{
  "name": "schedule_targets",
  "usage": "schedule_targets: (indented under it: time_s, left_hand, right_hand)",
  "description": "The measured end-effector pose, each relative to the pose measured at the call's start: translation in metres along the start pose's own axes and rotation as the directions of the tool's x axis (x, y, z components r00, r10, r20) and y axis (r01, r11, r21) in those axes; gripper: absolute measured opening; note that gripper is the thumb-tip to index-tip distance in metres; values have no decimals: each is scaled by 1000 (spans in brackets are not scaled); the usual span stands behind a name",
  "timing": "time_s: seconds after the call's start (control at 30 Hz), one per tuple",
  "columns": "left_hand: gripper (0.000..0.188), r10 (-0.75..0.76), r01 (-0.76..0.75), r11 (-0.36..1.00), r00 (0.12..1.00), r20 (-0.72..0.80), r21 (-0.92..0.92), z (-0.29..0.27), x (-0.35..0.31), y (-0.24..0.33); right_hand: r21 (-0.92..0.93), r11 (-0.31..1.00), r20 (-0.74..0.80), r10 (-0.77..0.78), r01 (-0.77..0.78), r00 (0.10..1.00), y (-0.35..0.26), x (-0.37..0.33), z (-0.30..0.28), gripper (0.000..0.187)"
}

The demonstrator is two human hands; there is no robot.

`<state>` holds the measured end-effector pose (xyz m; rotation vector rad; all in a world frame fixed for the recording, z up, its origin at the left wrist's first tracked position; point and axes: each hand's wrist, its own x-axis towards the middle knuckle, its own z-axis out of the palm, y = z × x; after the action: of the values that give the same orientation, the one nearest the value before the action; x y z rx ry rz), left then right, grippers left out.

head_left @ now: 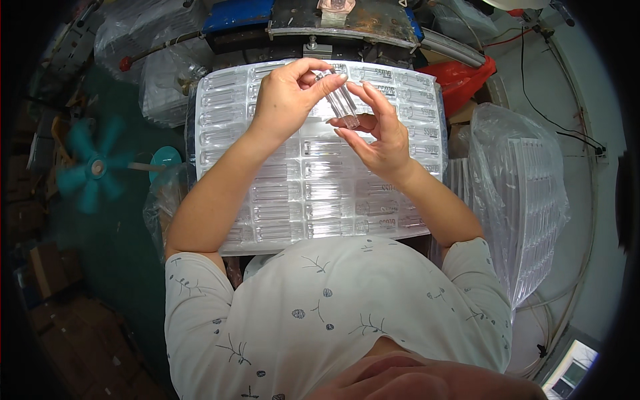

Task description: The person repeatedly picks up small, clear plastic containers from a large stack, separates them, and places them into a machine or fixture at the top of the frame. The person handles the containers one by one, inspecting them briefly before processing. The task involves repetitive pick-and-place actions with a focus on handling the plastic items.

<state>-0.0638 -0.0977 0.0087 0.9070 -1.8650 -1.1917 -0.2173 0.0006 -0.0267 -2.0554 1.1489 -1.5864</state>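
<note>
My left hand (pixel 288 93) pinches the upper end of a clear plastic tube (pixel 342 105), thumb on top and fingers bent around it. The tube is tilted, its lower end pointing down and to the right. Around that lower end my right hand (pixel 381 133) is curved with its fingers apart; whether a fingertip touches the tube I cannot tell. Beneath both hands lies a white tray (pixel 303 200) with rows of similar clear tubes in its slots. Dark lettering marks the tubes in the right-hand columns. My hands and forearms hide part of the tray.
Beyond the tray stands a machine with a worn metal plate (pixel 360 21) and blue parts. A red bag (pixel 460 83) sits at its right. Plastic-wrapped stacked trays (pixel 527 193) stand to the right. At left are a teal fan (pixel 98 167) and cardboard boxes (pixel 83 333).
</note>
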Motion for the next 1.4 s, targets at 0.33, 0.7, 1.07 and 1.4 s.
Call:
schedule_targets:
  time_s: [0.33,0.7,1.07,1.4]
  left_hand:
    - [29,-28,28,996,1000,1,83,2,3,-1]
    - [21,-33,40,995,996,79,-96,5,11,-18]
    - [31,448,-73,673,832,-327,736,43,149,-9]
    - [32,306,-72,796,904,-297,601,-37,37,-6]
  right_hand:
    - [2,1000,-3,-6,6,1000,3,-2,1,70]
    - [-433,840,104,-313,326,944,0,10,-17,37]
    - [-578,816,-296,-232,20,926,38,74,-55,24]
    - [-828,483,27,-474,286,880,96,149,-19,22]
